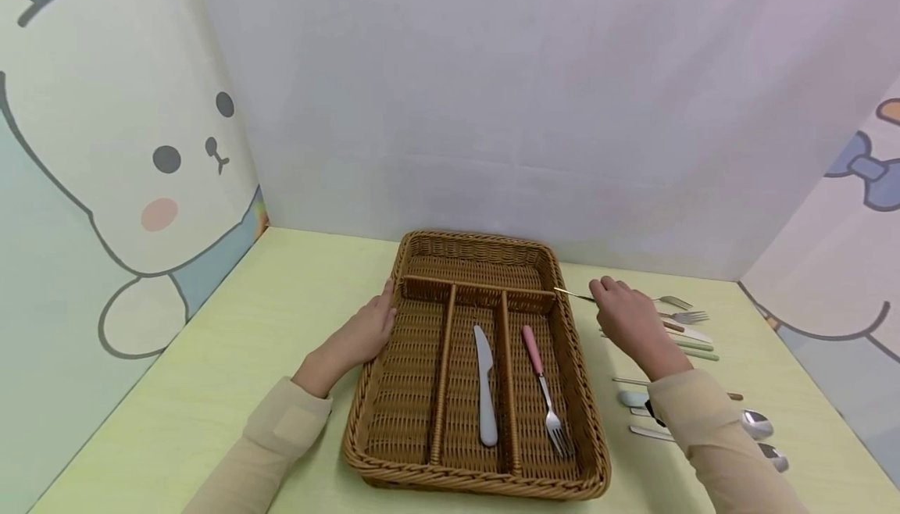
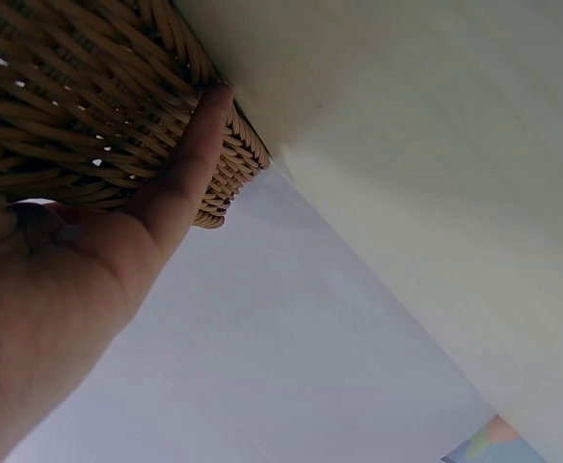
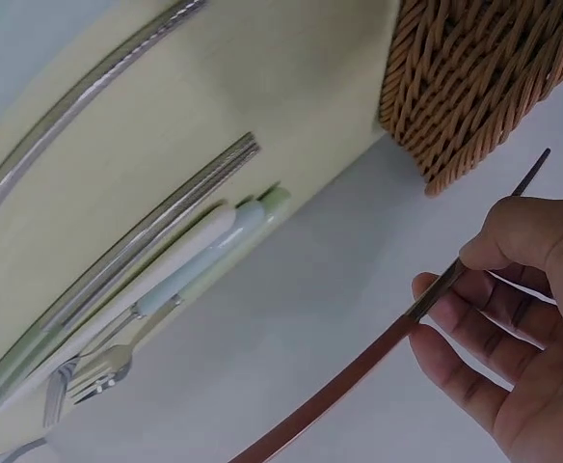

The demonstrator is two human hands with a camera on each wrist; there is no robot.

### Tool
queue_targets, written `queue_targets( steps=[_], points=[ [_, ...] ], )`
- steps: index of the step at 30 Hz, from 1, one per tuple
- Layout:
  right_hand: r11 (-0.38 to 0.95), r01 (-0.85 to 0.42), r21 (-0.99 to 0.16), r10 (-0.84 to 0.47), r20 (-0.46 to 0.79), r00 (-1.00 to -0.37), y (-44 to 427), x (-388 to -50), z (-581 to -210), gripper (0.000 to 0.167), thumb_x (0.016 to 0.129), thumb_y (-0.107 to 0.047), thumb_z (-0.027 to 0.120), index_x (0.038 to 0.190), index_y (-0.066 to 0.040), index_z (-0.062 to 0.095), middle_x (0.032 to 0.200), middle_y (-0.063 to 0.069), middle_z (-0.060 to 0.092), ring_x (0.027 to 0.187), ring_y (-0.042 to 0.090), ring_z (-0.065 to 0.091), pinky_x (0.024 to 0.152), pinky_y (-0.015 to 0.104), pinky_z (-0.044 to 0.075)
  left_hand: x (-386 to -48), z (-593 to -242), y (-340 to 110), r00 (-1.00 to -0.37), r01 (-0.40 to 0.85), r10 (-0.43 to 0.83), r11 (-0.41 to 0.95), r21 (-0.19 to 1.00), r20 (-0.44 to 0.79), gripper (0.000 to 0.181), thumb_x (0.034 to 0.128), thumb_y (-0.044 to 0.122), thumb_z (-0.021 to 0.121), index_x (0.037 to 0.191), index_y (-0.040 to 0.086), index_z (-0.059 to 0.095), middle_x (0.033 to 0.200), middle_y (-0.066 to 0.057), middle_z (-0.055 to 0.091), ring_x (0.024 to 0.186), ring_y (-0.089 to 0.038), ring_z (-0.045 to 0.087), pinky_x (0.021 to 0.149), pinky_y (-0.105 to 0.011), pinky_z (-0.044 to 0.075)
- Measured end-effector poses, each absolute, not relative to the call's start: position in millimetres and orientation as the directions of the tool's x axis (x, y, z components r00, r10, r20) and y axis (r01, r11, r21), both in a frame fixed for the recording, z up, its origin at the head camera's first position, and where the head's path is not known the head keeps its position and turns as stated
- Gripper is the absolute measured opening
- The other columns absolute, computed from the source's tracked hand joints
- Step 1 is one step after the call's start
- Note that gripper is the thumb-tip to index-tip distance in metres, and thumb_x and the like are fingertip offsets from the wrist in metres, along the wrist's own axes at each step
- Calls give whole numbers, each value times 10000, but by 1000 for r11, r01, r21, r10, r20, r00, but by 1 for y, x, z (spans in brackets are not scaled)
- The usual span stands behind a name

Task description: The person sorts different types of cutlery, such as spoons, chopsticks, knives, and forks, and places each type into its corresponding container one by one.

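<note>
We see the left hand (image 1: 360,332), a finger extended, lying against the left wall of the basket (image 1: 478,487); the right hand (image 1: 631,326) pinches a thin utensil (image 3: 332,384) above the tabletop (image 1: 309,272), near the right rim.

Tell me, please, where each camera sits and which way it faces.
Head: on the head, facing forward and down at the wicker basket; left hand, right hand and both sleeves show.
Left wrist: worn there, looking at the basket's side; only the left hand shows.
Right wrist: worn there, facing a slim utensil in the right hand, cutlery beyond.
Head and left wrist share the left hand against the basket.
</note>
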State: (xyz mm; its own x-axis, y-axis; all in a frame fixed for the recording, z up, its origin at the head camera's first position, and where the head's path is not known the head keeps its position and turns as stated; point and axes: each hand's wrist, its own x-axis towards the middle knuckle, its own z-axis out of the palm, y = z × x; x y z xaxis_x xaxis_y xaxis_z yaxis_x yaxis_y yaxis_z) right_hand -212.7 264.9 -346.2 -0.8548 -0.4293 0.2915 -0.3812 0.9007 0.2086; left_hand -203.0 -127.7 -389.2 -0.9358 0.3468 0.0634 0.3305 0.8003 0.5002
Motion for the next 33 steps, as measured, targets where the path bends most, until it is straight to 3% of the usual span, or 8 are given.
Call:
queue_targets(
  steps=[11, 20, 23, 28, 33],
  points=[
    [840, -446, 308, -534, 325, -781, 216, -229, -333, 131, 821, 12, 614, 942, 10, 564, 809, 124, 550, 608, 218, 498, 445, 312, 411, -204, -389, -128, -935, 329, 350, 796, 507, 57, 562, 990, 103, 313, 1415, -129, 29, 1302, -367, 390, 1205, -444, 426, 962, -513, 409],
    [821, -472, 321, -557, 265, -787, 185, -246, -325, 95, 863, 44, 531, 888, -47, 532, 705, 51, 560, 637, 205, 503, 481, 298, 351, -204, -388, -127, -936, 325, 346, 796, 511, 58, 562, 991, 113, 314, 1417, -124, 33, 1293, -361, 403, 1196, -435, 440, 959, -505, 415],
    [814, -486, 318, -564, 235, -791, 177, -251, -326, 113, 859, 49, 538, 915, -48, 540, 725, 52, 595, 693, 225, 549, 553, 336, 446, -203, -388, -128, -936, 327, 345, 797, 508, 61, 559, 990, 106, 315, 1416, -128, 38, 1280, -363, 415, 1178, -434, 458, 945, -502, 427],
    [815, -498, 298, -562, 192, -805, 164, -257, -328, 142, 868, 34, 542, 980, -53, 553, 840, 69, 642, 776, 239, 584, 689, 396, 501, -203, -388, -128, -937, 325, 343, 796, 510, 62, 556, 991, 102, 315, 1414, -132, 41, 1292, -369, 400, 1194, -440, 440, 957, -508, 415],
    [811, -511, 284, -565, 157, -810, 150, -264, -327, 138, 879, -2, 557, 1002, -62, 565, 856, 64, 645, 732, 216, 576, 531, 317, 454, -203, -388, -127, -936, 329, 345, 797, 507, 65, 558, 990, 101, 321, 1412, -136, 43, 1279, -367, 412, 1179, -438, 454, 941, -503, 429]
  ],
)
